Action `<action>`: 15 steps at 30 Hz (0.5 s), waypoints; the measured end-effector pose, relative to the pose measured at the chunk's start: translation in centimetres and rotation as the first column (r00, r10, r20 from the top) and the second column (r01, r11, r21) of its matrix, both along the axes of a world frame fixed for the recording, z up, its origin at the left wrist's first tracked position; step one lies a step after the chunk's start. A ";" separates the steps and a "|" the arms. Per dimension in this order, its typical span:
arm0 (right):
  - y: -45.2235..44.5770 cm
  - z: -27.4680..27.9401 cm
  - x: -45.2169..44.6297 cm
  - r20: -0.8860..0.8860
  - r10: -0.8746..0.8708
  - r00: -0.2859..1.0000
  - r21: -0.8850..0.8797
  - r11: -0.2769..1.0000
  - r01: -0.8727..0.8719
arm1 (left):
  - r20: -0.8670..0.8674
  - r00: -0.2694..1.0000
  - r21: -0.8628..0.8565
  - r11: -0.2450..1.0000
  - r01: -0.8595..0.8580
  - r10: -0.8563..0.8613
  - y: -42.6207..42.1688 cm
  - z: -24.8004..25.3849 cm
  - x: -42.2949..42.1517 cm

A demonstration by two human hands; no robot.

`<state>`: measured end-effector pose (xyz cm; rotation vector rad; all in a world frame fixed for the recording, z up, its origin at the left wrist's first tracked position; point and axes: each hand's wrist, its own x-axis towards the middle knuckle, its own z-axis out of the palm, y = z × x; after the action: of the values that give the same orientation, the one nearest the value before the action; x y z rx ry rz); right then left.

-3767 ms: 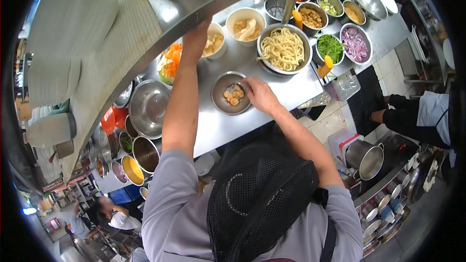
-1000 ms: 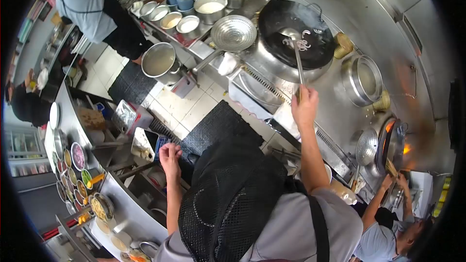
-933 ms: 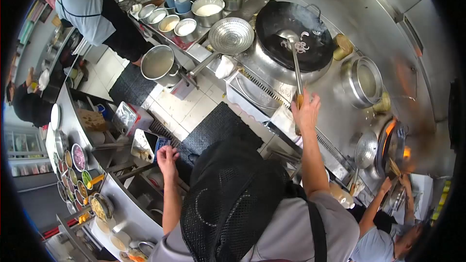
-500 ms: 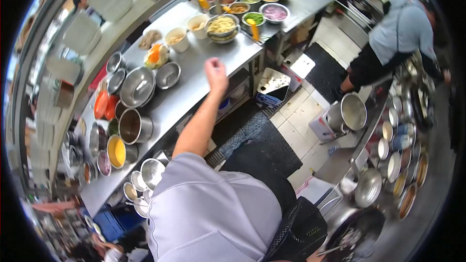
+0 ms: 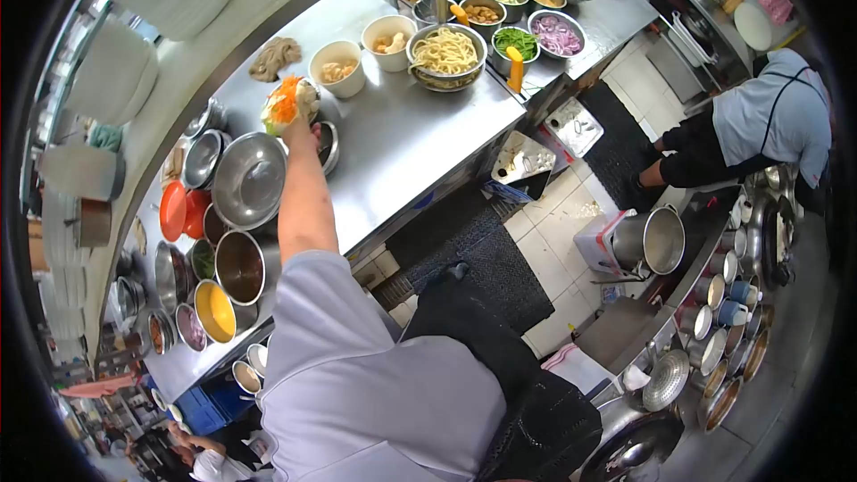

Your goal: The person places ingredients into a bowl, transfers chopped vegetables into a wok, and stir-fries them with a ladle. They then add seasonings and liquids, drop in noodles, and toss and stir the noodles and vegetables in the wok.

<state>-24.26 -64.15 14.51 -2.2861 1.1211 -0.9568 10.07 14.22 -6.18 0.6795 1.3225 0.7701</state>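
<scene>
My left hand [image 5: 304, 128] reaches across the steel counter to a heap of shredded vegetables [image 5: 284, 103], orange carrot over pale green shreds. The fingers look curled against the near side of the heap; their tips are hidden. Behind my wrist a small steel bowl [image 5: 330, 148] is partly covered. A larger steel bowl [image 5: 249, 180] stands just left of my forearm. Beyond the vegetables are two white tubs, the nearer tub [image 5: 337, 69] holding pale orange pieces. My right hand is not in view.
A bowl of noodles [image 5: 446, 52] and several bowls of chopped ingredients stand farther along. Pots, including one with yellow liquid [image 5: 214, 311], line the near left. A wok [image 5: 636, 448] is at lower right. A co-worker [image 5: 759, 120] bends over the right-hand counter.
My left hand has moved left and down, from above the open counter to the shredded vegetables. The view has shifted closer to the counter. The co-worker bends lower.
</scene>
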 end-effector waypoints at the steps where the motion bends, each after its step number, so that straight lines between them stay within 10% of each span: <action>1: -0.4 -0.8 0.2 -0.011 -0.017 1.000 0.033 0.999 0.017 | -0.084 0.994 -0.052 0.997 0.065 -0.069 0.5 -0.3 -0.1; 15: -12.1 -9.6 -1.9 -0.082 -0.251 0.965 0.484 0.836 0.259 | 0.237 0.961 0.051 0.986 -0.156 0.139 -0.8 1.8 0.3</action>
<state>-26.15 -76.22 4.92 -1.7615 1.5063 -0.6411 10.35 13.38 -4.39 0.5307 1.1438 0.9903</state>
